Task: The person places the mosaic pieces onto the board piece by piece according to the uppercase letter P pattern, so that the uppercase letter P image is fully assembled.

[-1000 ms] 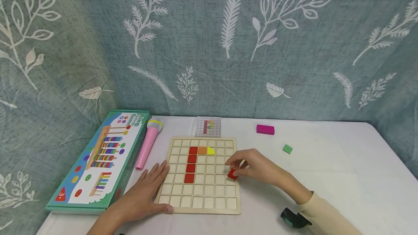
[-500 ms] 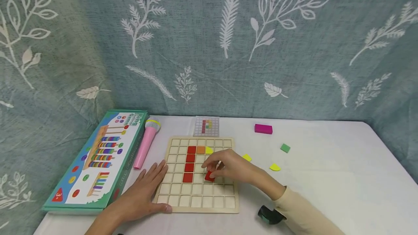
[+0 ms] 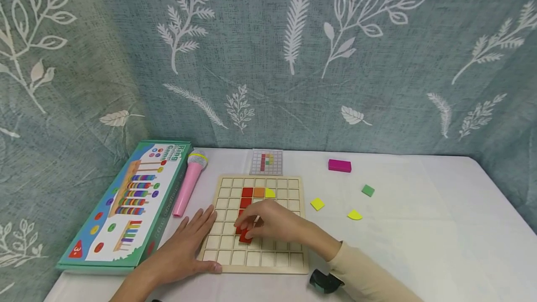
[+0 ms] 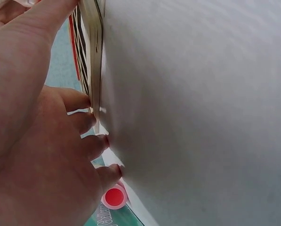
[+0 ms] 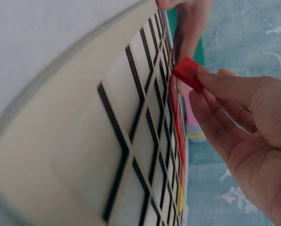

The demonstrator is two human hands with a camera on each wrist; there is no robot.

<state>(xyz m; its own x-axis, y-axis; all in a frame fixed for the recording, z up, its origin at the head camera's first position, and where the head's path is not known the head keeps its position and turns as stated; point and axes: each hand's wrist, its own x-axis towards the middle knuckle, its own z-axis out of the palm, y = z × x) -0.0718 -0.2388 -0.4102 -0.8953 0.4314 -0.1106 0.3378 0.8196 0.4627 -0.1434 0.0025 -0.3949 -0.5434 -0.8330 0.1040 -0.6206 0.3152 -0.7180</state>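
Your right hand (image 3: pixel 272 222) pinches a red square tile (image 5: pixel 188 73) between thumb and fingertips, and that grip hovers low over the wooden grid board (image 3: pixel 289 264), the tile just under the column of red tiles (image 3: pixel 245 197) already seated there. In the right wrist view the tile sits tilted, one corner toward the board, not yet flat in a cell. To do this well, level the tile so its edges run parallel to the cell walls, line it up with the red column directly above your grip, and lower it straight rather than sliding it across the ridges; let go only once it rests flush. Your left hand (image 3: pixel 184 248) lies flat with relaxed, straight fingers, grasping nothing, pressing the near left corner of the board; that steadies the board well. Beyond your right grip an orange tile (image 3: pixel 259 192) and a yellow quarter-round (image 3: pixel 270 194) sit in the board's upper rows, with a small pattern card (image 3: pixel 266 162) just past the far edge. To the right of that grip, on the white worktop (image 3: pixel 419 246), lie a yellow square (image 3: pixel 317 204), a yellow rounded piece (image 3: pixel 354 215), a green square (image 3: pixel 368 190) and a magenta block (image 3: pixel 340 166). Left of your left hand rest a pink toy microphone (image 3: pixel 189 183) and a green game box (image 3: pixel 121 206). A blue-grey leaf-print curtain (image 3: pixel 268 50) closes the room behind.
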